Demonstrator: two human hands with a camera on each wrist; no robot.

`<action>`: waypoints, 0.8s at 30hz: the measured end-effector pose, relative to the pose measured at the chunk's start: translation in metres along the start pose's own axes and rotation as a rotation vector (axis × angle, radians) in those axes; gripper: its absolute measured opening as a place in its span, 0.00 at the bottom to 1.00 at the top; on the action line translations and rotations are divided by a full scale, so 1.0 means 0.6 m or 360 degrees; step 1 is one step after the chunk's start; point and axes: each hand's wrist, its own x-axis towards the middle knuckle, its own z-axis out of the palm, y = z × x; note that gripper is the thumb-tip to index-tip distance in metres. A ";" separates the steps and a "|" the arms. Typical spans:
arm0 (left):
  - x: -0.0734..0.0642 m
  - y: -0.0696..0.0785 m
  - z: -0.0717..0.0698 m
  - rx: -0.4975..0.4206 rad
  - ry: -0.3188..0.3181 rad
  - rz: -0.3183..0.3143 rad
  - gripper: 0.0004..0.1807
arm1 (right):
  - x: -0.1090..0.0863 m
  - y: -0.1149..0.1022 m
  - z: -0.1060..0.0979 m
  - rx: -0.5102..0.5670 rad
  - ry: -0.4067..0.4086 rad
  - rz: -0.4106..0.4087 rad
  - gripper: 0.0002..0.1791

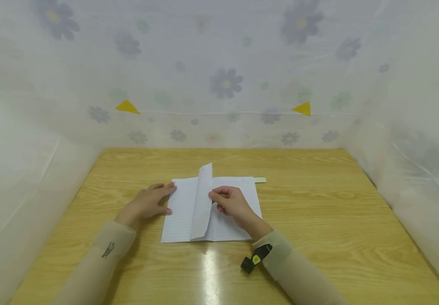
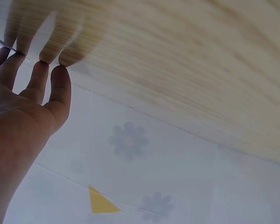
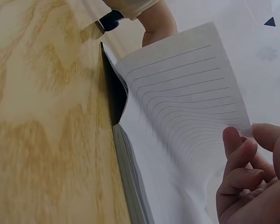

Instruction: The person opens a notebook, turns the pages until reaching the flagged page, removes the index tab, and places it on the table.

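An open notebook (image 1: 183, 212) with lined white pages lies on the wooden table. One page (image 1: 202, 203) stands raised near the middle, its outer edge pinched between the thumb and curled fingers of my right hand (image 1: 236, 207). In the right wrist view that lined page (image 3: 186, 84) bends up from the spine, and the right hand (image 3: 252, 177) holds its edge. My left hand (image 1: 152, 201) rests at the notebook's left edge, fingertips and thumb on the page margin. From the left wrist, the left hand (image 2: 32, 93) shows extended, slightly bent fingers touching down at the surface.
A pale green tab (image 1: 260, 180) sticks out from the notebook's upper right. A black strap device (image 1: 256, 258) sits on the right sleeve. White flowered sheeting (image 1: 227, 127) surrounds the wooden table (image 1: 318, 203) at the back and sides, with yellow triangles (image 1: 128, 106) on it.
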 end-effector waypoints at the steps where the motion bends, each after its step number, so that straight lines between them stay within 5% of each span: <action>1: 0.000 0.000 0.000 -0.0001 0.0002 -0.0002 0.46 | 0.000 0.000 0.001 -0.0003 0.0000 -0.0003 0.12; 16: -0.002 -0.004 -0.001 -0.0009 0.0004 0.0000 0.46 | -0.001 0.017 0.019 -0.0098 -0.0097 -0.0019 0.10; 24: -0.002 -0.001 -0.004 -0.0015 0.0004 0.0006 0.45 | -0.001 0.022 0.027 -0.0265 -0.0006 -0.0137 0.12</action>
